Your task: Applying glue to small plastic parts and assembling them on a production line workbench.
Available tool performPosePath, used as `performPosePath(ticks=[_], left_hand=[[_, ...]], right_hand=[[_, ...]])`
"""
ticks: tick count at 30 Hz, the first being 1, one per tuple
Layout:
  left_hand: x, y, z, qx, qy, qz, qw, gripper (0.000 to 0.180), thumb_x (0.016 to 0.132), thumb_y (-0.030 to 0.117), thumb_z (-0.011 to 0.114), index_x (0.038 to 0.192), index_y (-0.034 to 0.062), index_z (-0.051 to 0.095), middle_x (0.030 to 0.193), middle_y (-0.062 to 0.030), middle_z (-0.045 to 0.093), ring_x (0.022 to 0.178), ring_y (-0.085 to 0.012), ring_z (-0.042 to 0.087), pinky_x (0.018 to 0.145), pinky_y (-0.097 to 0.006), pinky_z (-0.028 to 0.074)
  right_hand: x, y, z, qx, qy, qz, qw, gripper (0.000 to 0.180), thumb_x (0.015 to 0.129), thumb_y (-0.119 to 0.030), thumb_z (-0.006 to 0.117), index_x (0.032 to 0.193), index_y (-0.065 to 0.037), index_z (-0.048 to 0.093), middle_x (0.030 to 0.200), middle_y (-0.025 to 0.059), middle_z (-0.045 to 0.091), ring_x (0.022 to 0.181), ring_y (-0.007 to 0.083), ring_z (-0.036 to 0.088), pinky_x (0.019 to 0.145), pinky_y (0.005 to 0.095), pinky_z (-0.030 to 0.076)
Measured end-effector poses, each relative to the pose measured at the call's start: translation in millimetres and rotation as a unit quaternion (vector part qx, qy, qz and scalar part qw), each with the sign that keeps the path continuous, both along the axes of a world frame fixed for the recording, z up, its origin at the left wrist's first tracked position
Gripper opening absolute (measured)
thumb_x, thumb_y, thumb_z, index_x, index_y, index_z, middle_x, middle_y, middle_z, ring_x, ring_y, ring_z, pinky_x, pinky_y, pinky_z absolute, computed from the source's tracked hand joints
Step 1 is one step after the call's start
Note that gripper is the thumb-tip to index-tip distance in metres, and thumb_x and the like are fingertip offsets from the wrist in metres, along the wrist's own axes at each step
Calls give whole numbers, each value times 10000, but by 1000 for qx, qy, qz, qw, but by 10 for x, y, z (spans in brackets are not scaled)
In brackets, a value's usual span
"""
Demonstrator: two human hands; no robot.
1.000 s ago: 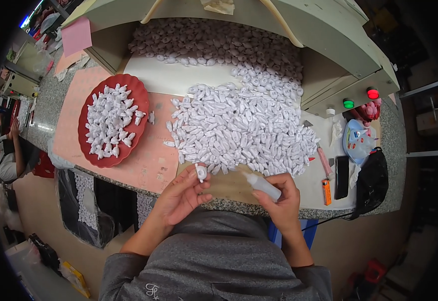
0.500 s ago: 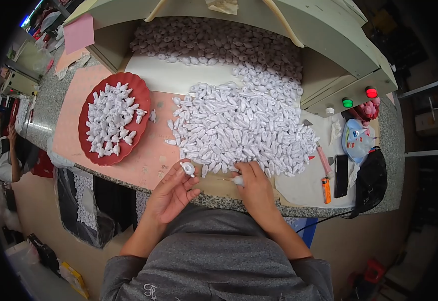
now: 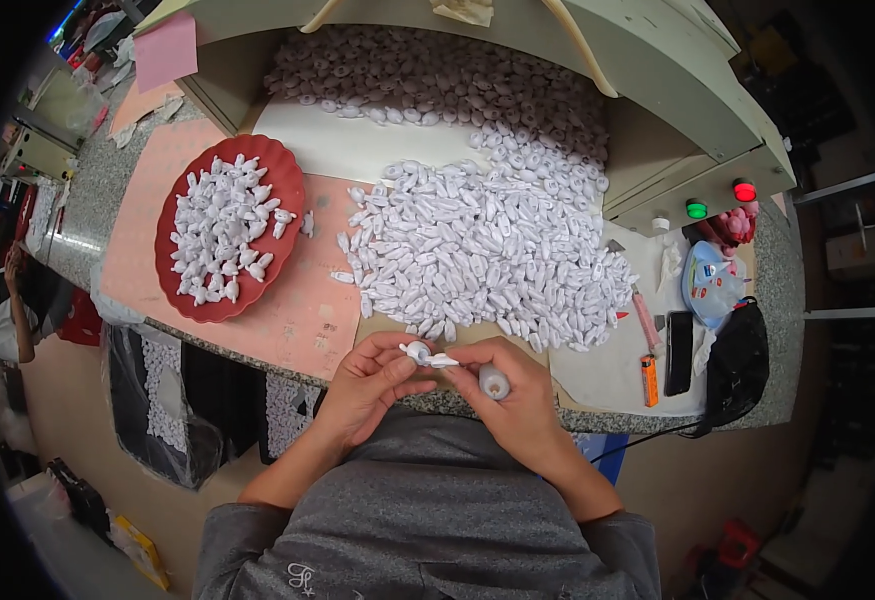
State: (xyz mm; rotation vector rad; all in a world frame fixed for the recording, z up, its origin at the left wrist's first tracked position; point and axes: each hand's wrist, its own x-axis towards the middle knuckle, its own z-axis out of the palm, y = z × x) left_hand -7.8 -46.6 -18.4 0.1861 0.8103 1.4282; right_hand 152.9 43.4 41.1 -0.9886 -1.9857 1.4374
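Note:
My left hand (image 3: pixel 365 392) pinches a small white rounded plastic piece (image 3: pixel 416 350). My right hand (image 3: pixel 519 398) holds a slim white piece (image 3: pixel 443 361) at its fingertips, touching or nearly touching the rounded one. Tucked in the same hand is a small translucent bottle (image 3: pixel 494 382), its end facing up. Just beyond my hands spreads a heap of slim white pieces (image 3: pixel 477 250). Farther back, rounded white pieces (image 3: pixel 427 80) are piled under the hood. To the left, a red scalloped plate (image 3: pixel 286 185) bears several white pieces with parts sticking out (image 3: pixel 219 225).
At the right lie an orange lighter (image 3: pixel 649 380), a black phone (image 3: pixel 677 352), a light-blue dish (image 3: pixel 707 275) and a black bag (image 3: pixel 742 360). The beige hood (image 3: pixel 697 190) arches over the back, with red and green lamps. Another person (image 3: pixel 9 315) is at far left.
My right hand has come away from the heap's near edge with a slim piece and the bottle. My left hand has moved right with the rounded piece, and the two pieces now meet.

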Motion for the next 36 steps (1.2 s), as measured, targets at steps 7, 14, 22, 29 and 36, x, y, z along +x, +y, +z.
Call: performPosePath(ticks=[7, 14, 22, 29, 36], left_hand=[[-20, -73, -38, 32, 194, -18, 980, 210, 845, 20, 577, 1053, -2, 552, 1025, -114, 618, 931, -172, 605, 822, -298, 504], [-21, -53, 17, 33, 264, -39, 963, 223, 813, -21, 609, 1035, -20, 587, 1009, -95, 633, 928, -130, 604, 805, -240, 492], [7, -5, 56, 35, 263, -46, 963, 212, 811, -34, 600, 1023, -26, 603, 1003, -103, 638, 903, -135, 609, 796, -241, 495], [-50, 9, 8, 18, 268, -83, 960, 199, 814, 3, 621, 1012, -20, 625, 997, -89, 644, 881, -101, 597, 775, -222, 488], [-66, 4, -9, 8, 280, -74, 957, 198, 816, -3, 617, 1013, -20, 627, 997, -92, 643, 875, -99, 595, 772, -225, 490]], right_hand=[[26, -5, -41, 85, -20, 43, 995, 153, 782, -44, 656, 925, -18, 606, 838, 100, 612, 716, 197, 611, 617, 283, 470], [62, -14, -62, 70, -24, 41, 996, 156, 779, -48, 665, 921, -14, 611, 833, 87, 624, 719, 164, 607, 631, 264, 468], [126, 36, -21, -122, -46, 15, 991, 137, 778, -55, 679, 891, 0, 626, 799, 44, 642, 723, 85, 571, 642, 224, 454], [122, 17, -67, 8, -46, 27, 999, 134, 765, -63, 690, 868, -11, 621, 771, 73, 630, 683, 105, 575, 600, 246, 449], [85, 21, -114, 37, -30, 32, 998, 129, 765, -58, 685, 863, -9, 617, 768, 89, 624, 662, 132, 583, 584, 256, 446]])
